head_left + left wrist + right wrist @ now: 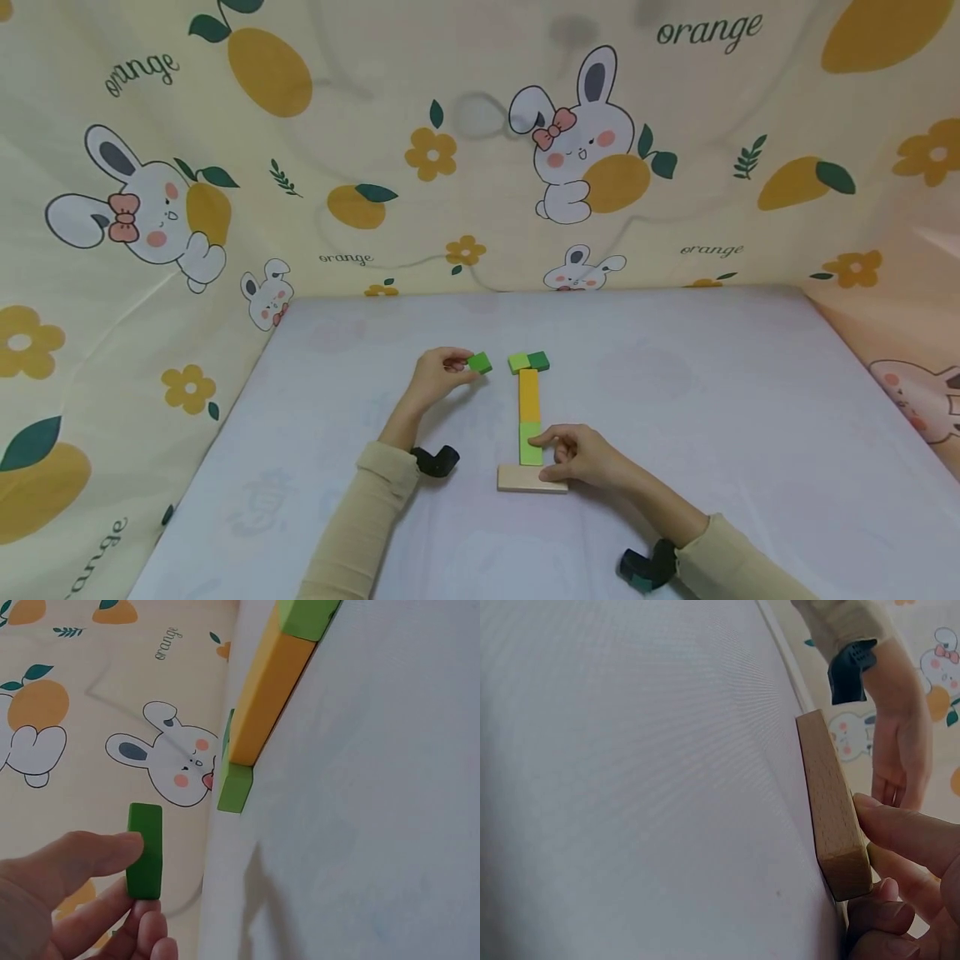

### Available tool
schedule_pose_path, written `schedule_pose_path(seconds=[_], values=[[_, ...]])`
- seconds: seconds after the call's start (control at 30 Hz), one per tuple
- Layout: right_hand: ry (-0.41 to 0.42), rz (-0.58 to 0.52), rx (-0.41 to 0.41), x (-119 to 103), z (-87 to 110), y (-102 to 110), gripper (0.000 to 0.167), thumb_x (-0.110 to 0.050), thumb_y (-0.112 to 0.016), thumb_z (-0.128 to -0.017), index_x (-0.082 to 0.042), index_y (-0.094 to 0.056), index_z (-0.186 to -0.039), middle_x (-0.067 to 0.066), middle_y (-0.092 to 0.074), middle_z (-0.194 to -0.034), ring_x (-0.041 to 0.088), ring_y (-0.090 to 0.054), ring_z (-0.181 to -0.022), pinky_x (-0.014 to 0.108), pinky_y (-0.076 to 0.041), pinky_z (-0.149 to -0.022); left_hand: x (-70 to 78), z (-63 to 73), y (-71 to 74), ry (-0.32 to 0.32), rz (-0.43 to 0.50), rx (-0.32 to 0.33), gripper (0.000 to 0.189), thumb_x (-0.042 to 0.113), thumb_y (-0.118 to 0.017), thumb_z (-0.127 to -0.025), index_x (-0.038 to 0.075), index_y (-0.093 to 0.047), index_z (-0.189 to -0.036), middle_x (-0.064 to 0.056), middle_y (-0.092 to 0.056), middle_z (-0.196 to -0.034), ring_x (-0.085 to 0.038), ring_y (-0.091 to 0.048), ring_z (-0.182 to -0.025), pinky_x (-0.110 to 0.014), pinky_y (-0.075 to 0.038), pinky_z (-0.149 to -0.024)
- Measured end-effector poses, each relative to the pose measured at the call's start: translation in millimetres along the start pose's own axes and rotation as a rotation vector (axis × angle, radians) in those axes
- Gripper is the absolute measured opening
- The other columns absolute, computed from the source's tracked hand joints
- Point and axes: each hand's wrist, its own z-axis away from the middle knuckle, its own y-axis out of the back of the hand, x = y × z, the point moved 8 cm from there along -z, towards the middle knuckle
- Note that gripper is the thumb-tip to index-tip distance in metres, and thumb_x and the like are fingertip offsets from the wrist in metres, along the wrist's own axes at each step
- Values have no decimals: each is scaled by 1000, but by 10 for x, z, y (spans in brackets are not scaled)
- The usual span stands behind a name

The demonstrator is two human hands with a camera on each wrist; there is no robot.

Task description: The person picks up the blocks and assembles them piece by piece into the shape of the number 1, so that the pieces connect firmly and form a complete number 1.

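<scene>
My left hand (437, 375) pinches a small green block (479, 363) between thumb and fingertips; in the left wrist view, the block (147, 851) is held up on its narrow side. Just right of it, a light green block (518, 363) and a dark green block (538, 361) lie side by side. A yellow block (529, 396) runs down from them to another light green block (530, 455), which meets a plain wooden block (520, 478) laid crosswise. My right hand (588, 456) rests its index fingertip on the lower light green block and its thumb on the wooden block's right end.
The blocks lie on a white-covered table (675, 417). A patterned cloth (480, 250) with rabbits and oranges rises behind the table and along its sides. Black wrist devices (435, 461) sit at both sleeves.
</scene>
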Motion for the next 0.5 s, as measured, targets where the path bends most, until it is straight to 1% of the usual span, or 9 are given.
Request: schedule_pose_path(seconds=[0.27, 0.5], values=[[6, -8, -1, 16, -8, 3, 44, -11, -78, -78, 3, -64, -118, -4, -40, -60, 2, -37, -57, 16, -30, -53, -38, -56, -91, 17, -6, -10, 33, 8, -75, -80, 0, -69, -111, -18, -70, -101, -16, -61, -83, -21, -50, -74], [19, 4, -5, 15, -15, 1, 44, -12, -78, -78, 3, -64, -118, -4, -40, -60, 1, -37, -56, 16, -30, -53, -20, -96, -166, 10, -20, -19, 32, 6, -75, -79, -2, -69, -110, -19, -71, -100, -18, -63, -84, -24, -53, -74]])
